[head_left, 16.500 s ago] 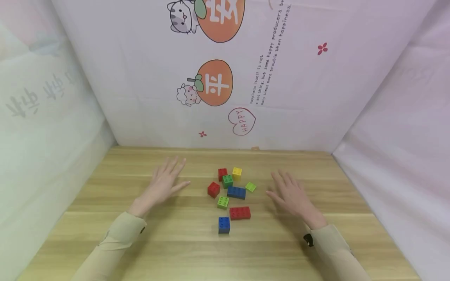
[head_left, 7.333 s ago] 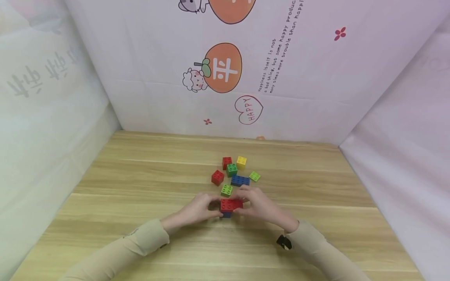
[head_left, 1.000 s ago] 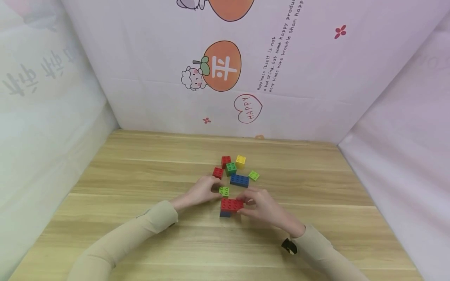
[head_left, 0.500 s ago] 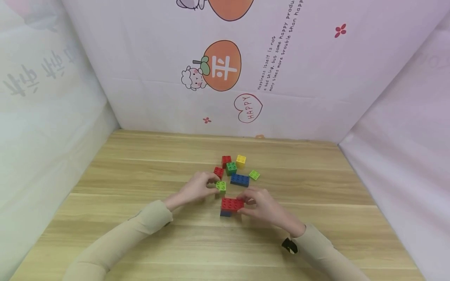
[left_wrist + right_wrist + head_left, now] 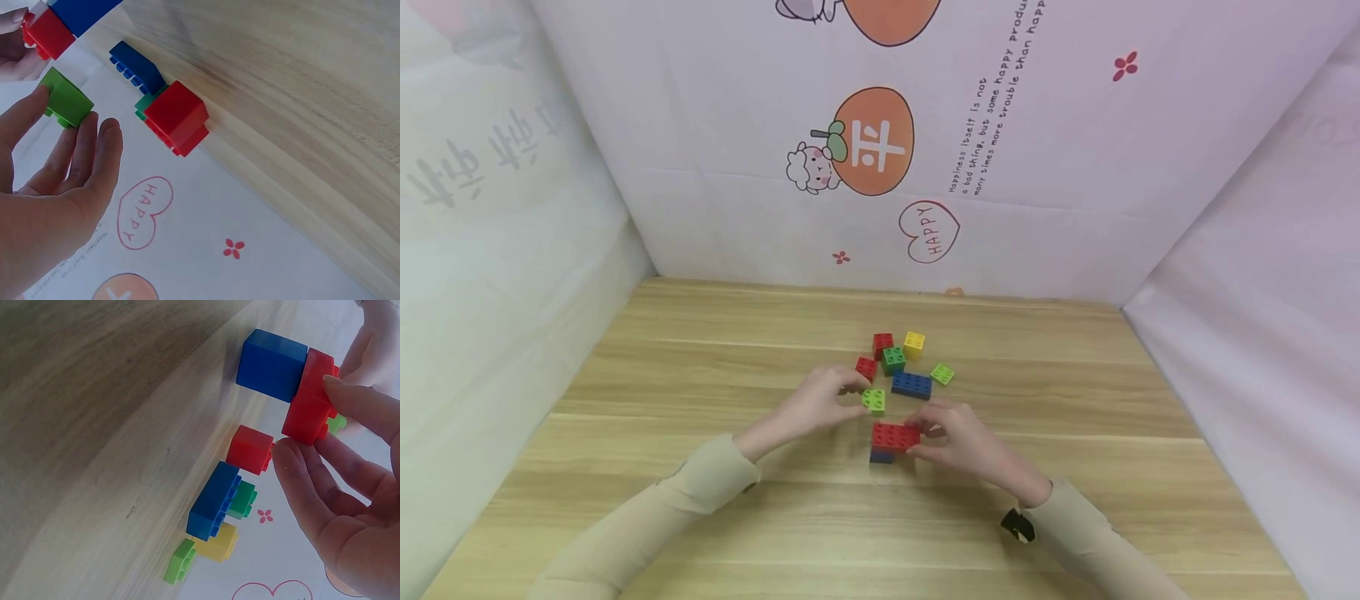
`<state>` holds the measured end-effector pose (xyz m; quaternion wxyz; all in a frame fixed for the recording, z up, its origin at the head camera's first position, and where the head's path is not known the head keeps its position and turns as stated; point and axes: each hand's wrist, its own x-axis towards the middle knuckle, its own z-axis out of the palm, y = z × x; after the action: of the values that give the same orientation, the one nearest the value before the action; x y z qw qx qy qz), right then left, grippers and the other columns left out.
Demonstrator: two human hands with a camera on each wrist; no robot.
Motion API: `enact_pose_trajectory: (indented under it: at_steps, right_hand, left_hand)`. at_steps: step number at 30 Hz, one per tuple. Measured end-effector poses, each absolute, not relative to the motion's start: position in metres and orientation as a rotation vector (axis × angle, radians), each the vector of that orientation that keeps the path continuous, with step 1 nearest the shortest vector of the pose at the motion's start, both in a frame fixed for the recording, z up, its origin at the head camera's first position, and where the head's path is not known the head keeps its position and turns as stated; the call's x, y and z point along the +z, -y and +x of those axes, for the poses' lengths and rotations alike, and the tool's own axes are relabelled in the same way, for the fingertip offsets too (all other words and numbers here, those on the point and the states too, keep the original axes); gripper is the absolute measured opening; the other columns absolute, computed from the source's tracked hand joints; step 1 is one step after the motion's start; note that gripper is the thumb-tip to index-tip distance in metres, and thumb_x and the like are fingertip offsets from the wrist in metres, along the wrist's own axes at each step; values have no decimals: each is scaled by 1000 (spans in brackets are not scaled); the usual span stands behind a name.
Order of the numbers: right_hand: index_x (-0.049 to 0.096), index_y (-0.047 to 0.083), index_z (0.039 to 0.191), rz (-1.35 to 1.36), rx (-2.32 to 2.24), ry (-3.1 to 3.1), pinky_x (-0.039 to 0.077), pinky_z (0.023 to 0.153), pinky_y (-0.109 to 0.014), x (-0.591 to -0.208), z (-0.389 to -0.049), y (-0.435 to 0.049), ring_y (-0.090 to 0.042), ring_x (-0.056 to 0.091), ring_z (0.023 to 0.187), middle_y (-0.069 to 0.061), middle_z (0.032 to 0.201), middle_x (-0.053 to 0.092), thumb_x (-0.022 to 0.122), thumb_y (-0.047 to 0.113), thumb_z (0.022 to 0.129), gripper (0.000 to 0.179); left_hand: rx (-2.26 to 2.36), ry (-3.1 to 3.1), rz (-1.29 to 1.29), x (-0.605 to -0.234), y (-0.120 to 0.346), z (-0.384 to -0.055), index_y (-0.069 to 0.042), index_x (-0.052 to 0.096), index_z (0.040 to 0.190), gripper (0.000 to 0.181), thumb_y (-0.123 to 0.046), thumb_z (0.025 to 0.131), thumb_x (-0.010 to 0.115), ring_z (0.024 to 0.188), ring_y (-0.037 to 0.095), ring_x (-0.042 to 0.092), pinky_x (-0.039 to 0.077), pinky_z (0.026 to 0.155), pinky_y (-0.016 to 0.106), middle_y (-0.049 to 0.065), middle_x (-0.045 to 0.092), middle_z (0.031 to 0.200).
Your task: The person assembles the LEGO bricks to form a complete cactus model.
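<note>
My left hand (image 5: 815,408) pinches a lime-green toy brick (image 5: 874,402) between thumb and fingers. In the left wrist view that lime-green brick (image 5: 66,99) is raised off the table, studs turned away from the wood. With thumb and fingers my right hand (image 5: 961,440) holds the right end of a long red brick (image 5: 891,436). This red brick sits on one end of a square blue brick (image 5: 273,364), its other end jutting out toward my right hand. The lime-green brick is just behind the red and blue pair in the head view.
Behind the hands lie two square red bricks (image 5: 866,369), a green brick (image 5: 893,360), a yellow brick (image 5: 914,344), a long blue brick (image 5: 912,384) and a thin lime-green brick (image 5: 942,374). White printed cloth (image 5: 1037,225) walls the wooden table (image 5: 715,333) at the back and sides.
Since the start, the long red brick has been put on the square blue one. Over the last second, the left hand lifted the lime-green brick; the right hand kept its hold.
</note>
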<state>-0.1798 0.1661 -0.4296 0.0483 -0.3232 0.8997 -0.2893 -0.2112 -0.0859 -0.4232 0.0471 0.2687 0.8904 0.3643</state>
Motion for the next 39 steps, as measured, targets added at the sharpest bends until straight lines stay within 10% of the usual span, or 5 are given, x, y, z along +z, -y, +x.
enact_pose_trajectory:
  at_steps: [39]
  right_hand:
    - [73,10,105,-999,-922,-2722,63,79,-27,-429,-181,-166,-15,71,91,-4,101,73,80,14,82,24]
  left_hand:
    - [1021,-2702,985,-422,77,-185,-9,72,112,30,-17,84,78,102,22,69,59,89,34,5,74,110]
